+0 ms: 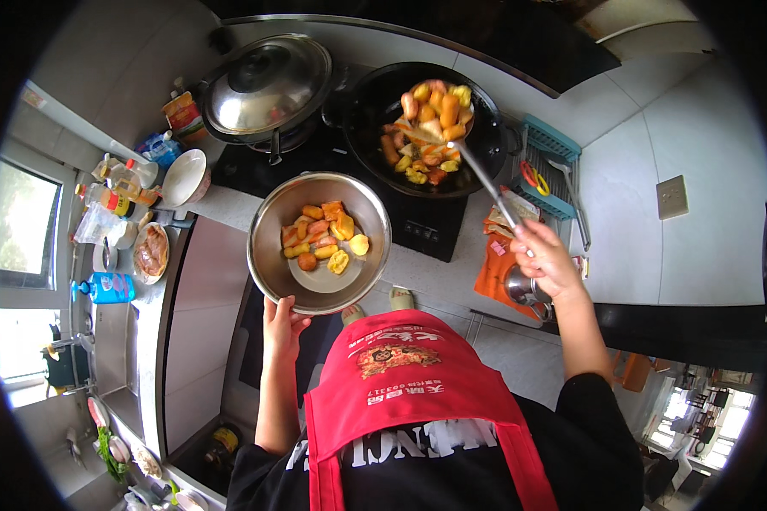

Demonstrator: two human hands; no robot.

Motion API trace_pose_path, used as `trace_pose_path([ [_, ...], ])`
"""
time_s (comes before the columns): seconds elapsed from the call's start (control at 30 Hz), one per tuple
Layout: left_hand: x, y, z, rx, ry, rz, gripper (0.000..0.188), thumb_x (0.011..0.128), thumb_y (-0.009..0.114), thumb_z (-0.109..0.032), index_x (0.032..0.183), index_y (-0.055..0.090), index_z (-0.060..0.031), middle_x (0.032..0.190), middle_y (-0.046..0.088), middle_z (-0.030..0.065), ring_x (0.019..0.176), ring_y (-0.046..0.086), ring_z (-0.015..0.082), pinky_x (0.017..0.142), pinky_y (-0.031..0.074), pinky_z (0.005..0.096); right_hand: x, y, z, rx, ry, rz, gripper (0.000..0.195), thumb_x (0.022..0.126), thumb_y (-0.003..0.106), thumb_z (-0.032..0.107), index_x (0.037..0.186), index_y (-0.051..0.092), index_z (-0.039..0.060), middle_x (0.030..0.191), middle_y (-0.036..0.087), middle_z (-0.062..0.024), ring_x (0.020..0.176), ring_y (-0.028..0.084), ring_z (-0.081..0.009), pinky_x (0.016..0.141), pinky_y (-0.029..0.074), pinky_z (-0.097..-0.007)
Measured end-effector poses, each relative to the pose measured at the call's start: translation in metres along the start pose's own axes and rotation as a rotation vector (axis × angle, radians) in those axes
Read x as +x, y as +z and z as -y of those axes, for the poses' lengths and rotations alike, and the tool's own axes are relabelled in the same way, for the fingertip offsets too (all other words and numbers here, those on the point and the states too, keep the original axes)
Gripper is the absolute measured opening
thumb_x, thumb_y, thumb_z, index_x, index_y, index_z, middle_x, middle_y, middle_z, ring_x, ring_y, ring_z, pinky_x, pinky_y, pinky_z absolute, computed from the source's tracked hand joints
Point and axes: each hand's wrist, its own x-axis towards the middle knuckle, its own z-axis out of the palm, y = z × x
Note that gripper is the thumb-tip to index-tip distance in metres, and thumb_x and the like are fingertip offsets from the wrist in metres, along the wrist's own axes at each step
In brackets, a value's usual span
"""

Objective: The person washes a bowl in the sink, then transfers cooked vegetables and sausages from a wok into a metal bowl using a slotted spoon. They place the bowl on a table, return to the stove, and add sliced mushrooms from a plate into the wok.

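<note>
My left hand (283, 331) grips the near rim of a stainless steel bowl (313, 290), held out in front of the stove. In the bowl lie fried pieces (323, 237), among them orange sticks, yellow lumps and a round ball. The handle of a metal ladle or skimmer (489, 185) is in my right hand (546, 259). Its head is over the black wok (371, 128), heaped with more fried pieces (438, 108) that hide its shape. Below the heap, other pieces (422, 167) are in the wok; whether they touch oil I cannot tell.
A lidded pan (265, 89) occupies the left burner of the black cooktop (422, 223). Right of the wok stand a teal rack (550, 137), an orange cloth or bag (491, 271) and a metal pot (521, 284). Bottles (124, 179), a white bowl (185, 175) and a plate of raw meat (151, 252) line the left counter.
</note>
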Motion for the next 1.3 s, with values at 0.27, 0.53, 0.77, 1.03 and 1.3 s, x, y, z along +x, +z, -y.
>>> trace_pose_path([
  [0.27, 0.003, -0.006, 0.001, 0.018, 0.017, 0.012, 0.029, 0.089, 0.048, -0.010, 0.118, 0.043, -0.0092, 0.081, 0.060, 0.0056, 0.060, 0.061, 0.0123, 0.050, 0.050, 0.0211, -0.001, 0.002, 0.000, 0.007, 0.009, -0.007, 0.013, 0.095, 0.051, 0.018, 0.103, 0.052, 0.0083, 0.071, 0.044, 0.0029, 0.047, 0.031, 0.0018, 0.035, 0.020, -0.0127],
  [0.53, 0.008, -0.004, 0.000, 0.031, -0.003, 0.018, 0.032, 0.089, 0.048, -0.009, 0.120, 0.041, -0.0094, 0.081, 0.060, 0.0058, 0.058, 0.060, 0.0124, 0.050, 0.050, 0.0212, -0.005, 0.008, 0.000, 0.012, -0.004, -0.028, 0.013, 0.094, 0.051, 0.017, 0.104, 0.049, 0.0081, 0.071, 0.045, 0.0022, 0.046, 0.031, 0.0020, 0.035, 0.021, -0.0122],
  [0.77, 0.012, -0.004, 0.000, 0.022, -0.004, 0.046, 0.033, 0.089, 0.048, -0.009, 0.121, 0.041, -0.0095, 0.083, 0.060, 0.0067, 0.058, 0.061, 0.0133, 0.050, 0.051, 0.0214, -0.008, 0.004, 0.017, 0.030, -0.040, -0.044, 0.025, 0.096, 0.047, 0.016, 0.117, 0.051, 0.0037, 0.072, 0.042, 0.0022, 0.047, 0.031, 0.0012, 0.035, 0.020, -0.0124],
  [1.03, 0.012, -0.010, 0.000, 0.051, 0.006, 0.024, 0.031, 0.089, 0.047, -0.009, 0.119, 0.042, -0.0088, 0.084, 0.060, 0.0075, 0.058, 0.060, 0.0134, 0.049, 0.051, 0.0227, -0.010, 0.014, 0.008, -0.023, -0.091, -0.029, 0.019, 0.096, 0.048, 0.017, 0.111, 0.050, 0.0058, 0.071, 0.042, 0.0021, 0.046, 0.031, 0.0008, 0.035, 0.019, -0.0137],
  [1.3, 0.008, -0.006, -0.006, 0.060, -0.028, 0.033, 0.040, 0.089, 0.046, -0.009, 0.128, 0.039, -0.0118, 0.089, 0.062, 0.0065, 0.062, 0.063, 0.0125, 0.051, 0.052, 0.0224, -0.016, 0.000, -0.005, 0.039, 0.039, -0.056, 0.010, 0.095, 0.051, 0.016, 0.099, 0.049, 0.0078, 0.071, 0.044, 0.0000, 0.046, 0.032, 0.0006, 0.035, 0.019, -0.0130],
])
